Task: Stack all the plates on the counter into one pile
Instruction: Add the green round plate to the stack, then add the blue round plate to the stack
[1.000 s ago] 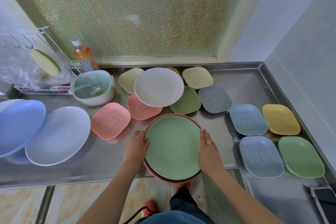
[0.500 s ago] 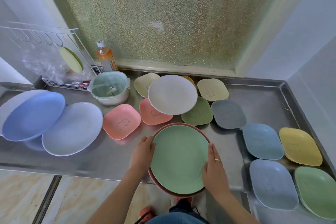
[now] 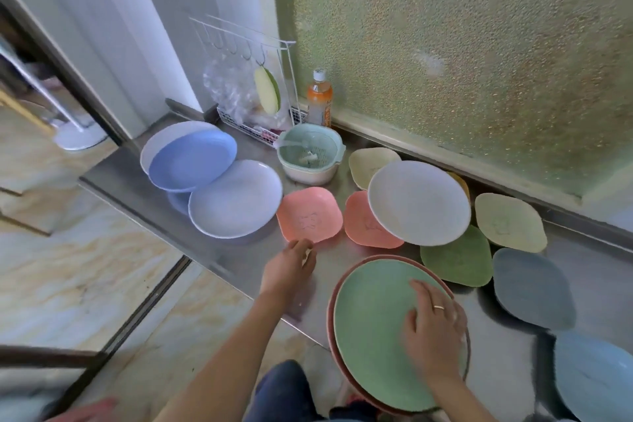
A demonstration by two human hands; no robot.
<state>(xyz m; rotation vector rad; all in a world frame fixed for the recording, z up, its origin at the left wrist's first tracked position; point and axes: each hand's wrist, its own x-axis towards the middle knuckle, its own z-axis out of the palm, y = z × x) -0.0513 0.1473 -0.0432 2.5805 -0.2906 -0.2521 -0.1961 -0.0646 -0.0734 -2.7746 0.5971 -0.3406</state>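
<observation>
Your left hand [image 3: 291, 262] is open, holding nothing, fingertips just short of the near edge of the pink square dish [image 3: 309, 214]; looks like that's the next pick. Slide fingers under its near lip w/ thumb on top, lift clear before swinging right, and don't clip the 2nd pink dish [image 3: 364, 221] just beside it, which sits tucked under the tilted white round plate [image 3: 419, 202]. Your right hand [image 3: 435, 329] lies flat and spread on the green round plate [image 3: 373, 329], not gripping, just steadying the pile. That plate sits inside a reddish-brown plate [image 3: 337, 288], and the pair overhangs the front edge of the steel counter [image 3: 219, 250], so keep weight on it or nudge it back, imo. The pink dish is matte, shallow, rounded corners, faint bear outline in the middle; prob light plastic, though can't confirm.
</observation>
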